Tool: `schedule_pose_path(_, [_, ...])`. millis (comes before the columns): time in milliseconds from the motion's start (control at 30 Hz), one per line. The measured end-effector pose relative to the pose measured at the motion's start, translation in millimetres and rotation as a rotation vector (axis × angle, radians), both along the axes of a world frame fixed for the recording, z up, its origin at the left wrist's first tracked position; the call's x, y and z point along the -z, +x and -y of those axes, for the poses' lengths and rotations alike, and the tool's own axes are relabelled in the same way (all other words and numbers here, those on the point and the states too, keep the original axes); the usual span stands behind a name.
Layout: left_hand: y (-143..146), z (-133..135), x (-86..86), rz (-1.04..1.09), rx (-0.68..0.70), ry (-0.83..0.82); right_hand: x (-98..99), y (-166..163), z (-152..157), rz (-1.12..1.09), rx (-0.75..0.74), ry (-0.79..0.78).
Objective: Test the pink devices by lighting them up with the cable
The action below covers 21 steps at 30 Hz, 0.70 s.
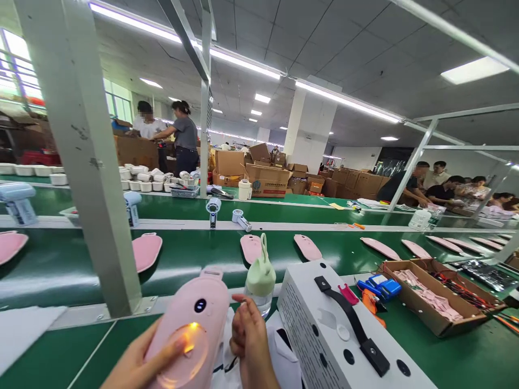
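Observation:
My left hand (152, 354) grips a pink oval device (214, 308) with a loop at its top and a small black display showing lit digits. My left thumb lies over a round panel on its face, where an orange light glows. Just right of the device is my right hand (251, 337), its fingers curled and the index finger partly stretched toward the device's edge. What those curled fingers hold, if anything, is hidden. Behind it stands a bottle with a pale green lid (260, 276). White material and a dark cord lie below the hands.
A large white box (308, 313) with a black strap stands close on the right. Beyond are blue packs (381, 286) and a cardboard tray (430, 319) of small pink parts and wires. Pink shells (307, 247) line the green belt. A grey post (87, 162) rises at left; people work farther back.

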<state>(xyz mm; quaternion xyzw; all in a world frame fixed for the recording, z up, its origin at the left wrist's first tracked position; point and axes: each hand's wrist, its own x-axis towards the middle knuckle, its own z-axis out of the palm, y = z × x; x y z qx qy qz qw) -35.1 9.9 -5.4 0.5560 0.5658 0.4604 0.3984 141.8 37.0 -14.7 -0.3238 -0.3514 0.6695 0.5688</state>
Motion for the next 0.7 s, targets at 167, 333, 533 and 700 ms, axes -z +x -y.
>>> schedule_pose_path(167, [10, 9, 0.2, 0.090, 0.116, -0.187, -4.9, 0, 11, 0.023, 0.022, 0.040])
schedule_pose_path(333, [12, 15, -2.8, -0.018, 0.204, -0.123, -5.0, 0, 15, 0.069, 0.009, 0.050])
schedule_pose_path(533, [13, 13, -2.5, -0.024, 0.249, -0.117, -6.4, 1, 16, 0.028, -0.009, 0.003])
schedule_pose_path(700, [14, 14, -8.0, -0.016, 0.269, -0.126, -6.9, 0, 18, 0.045, -0.005, -0.002])
